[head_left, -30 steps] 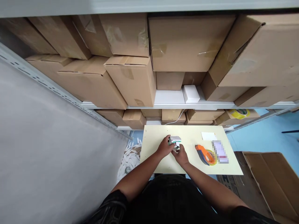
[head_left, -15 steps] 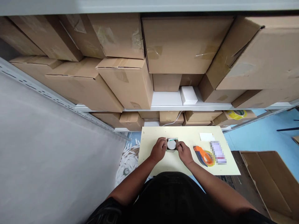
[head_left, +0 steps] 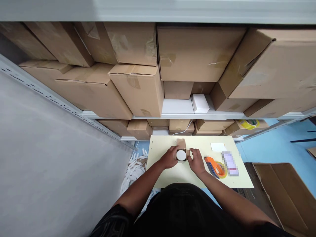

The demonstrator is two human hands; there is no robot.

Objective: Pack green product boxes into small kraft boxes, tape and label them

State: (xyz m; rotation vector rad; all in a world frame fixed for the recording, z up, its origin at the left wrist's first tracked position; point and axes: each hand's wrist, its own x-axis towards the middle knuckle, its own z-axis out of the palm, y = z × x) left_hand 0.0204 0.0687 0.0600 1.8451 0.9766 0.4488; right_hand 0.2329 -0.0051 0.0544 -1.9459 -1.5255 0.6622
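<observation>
A small open cardboard box (head_left: 181, 143) sits on the pale table, its far flap folded outward. Inside it is a round item with a white top (head_left: 181, 155), seen from above. My left hand (head_left: 170, 157) is closed round the box's left side, thumb and fingers against the wall. On the opposite side, my right hand (head_left: 196, 162) has thumb and forefinger at the right flap, which lies between them. How firmly those fingers press cannot be made out.
Right of my hands lie an orange tape dispenser (head_left: 215, 167), a blurred-out phone-like item (head_left: 230, 163) and a white card (head_left: 218, 147). Shelves behind the table (head_left: 163, 179) hold cartons (head_left: 192, 52) and a white box (head_left: 200, 103). An open carton (head_left: 283, 194) stands at right.
The box's far flap, upright before, now lies folded outward, and the greenish-white strip at that edge no longer shows. My right fingers have spread slightly. The view has tipped up a little.
</observation>
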